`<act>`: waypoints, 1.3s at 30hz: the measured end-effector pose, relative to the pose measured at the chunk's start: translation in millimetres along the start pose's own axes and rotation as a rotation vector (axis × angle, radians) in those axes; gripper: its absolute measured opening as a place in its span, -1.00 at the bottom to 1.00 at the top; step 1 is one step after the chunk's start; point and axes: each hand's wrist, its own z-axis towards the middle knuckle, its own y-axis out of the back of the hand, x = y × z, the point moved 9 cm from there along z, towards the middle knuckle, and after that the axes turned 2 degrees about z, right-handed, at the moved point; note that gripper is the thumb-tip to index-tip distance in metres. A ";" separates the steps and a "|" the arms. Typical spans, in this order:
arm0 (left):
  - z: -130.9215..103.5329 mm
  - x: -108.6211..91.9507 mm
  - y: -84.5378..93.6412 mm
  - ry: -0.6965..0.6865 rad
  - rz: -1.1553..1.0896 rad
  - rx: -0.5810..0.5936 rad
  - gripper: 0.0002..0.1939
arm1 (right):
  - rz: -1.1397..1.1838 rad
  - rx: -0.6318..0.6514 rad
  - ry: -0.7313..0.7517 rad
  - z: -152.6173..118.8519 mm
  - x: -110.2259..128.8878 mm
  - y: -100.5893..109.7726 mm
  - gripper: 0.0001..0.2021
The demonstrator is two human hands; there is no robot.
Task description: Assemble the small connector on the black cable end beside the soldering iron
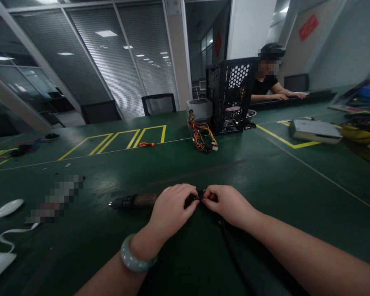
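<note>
An electric screwdriver [145,200], black at the nose with a brown grip and a silver bit, lies with its tip to the left on the green table. My left hand [172,205] is closed on its rear end, thumb and fingers pinched near the end. Close beside it, my right hand [226,203] pinches a small dark piece, seemingly the plug end of the black cable [231,242] that runs down towards me. Fingers hide most of where the two ends meet, so I cannot tell whether they are joined.
Ahead stand a black computer case [232,96] and a grey power supply [200,109] with coloured wires [200,137]. An orange-handled screwdriver [148,144] lies left of them. At right are a silver box [316,130] and a seated person [267,84]. A white mouse [9,208] sits far left.
</note>
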 end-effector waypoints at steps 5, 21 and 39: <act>0.9 -4.5 -0.8 -0.058 0.004 0.026 -0.81 | 0.003 -0.006 0.004 -0.6 0.4 0.5 -0.89; 0.3 0.7 1.2 -0.006 0.013 -0.017 -0.80 | 0.027 0.012 0.024 0.4 -1.6 -2.4 -0.88; -5.4 -13.0 9.4 -0.126 0.043 -0.053 -0.71 | 0.017 -0.024 0.045 2.7 -5.7 -3.5 -0.84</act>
